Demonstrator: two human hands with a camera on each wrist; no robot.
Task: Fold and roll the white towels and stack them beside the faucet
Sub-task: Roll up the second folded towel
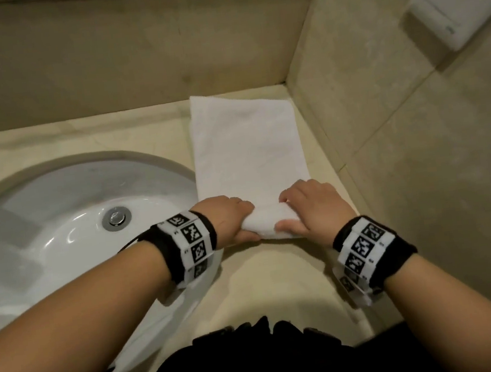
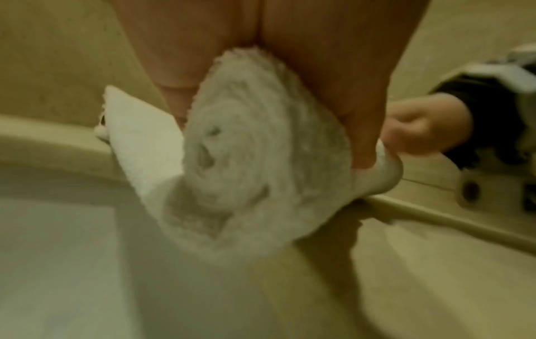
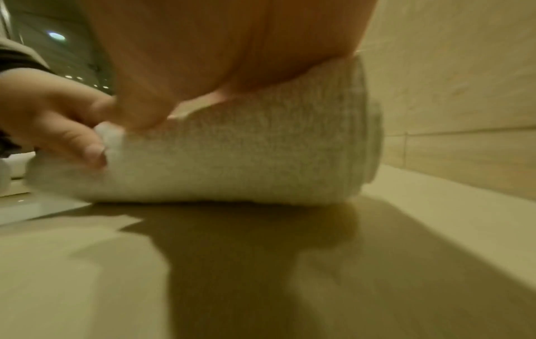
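Fingers of the left hand [image 1: 229,218] and right hand [image 1: 311,209] curl over the rolled near end of the white towel [image 1: 245,143], thumbs tucked under the roll. Its unrolled length lies flat on the countertop [image 1: 279,276], right of the sink [image 1: 60,237], reaching toward the far wall. For a tight, straight roll, both hands should advance evenly, keeping the roll's ends flush and pressure steady.
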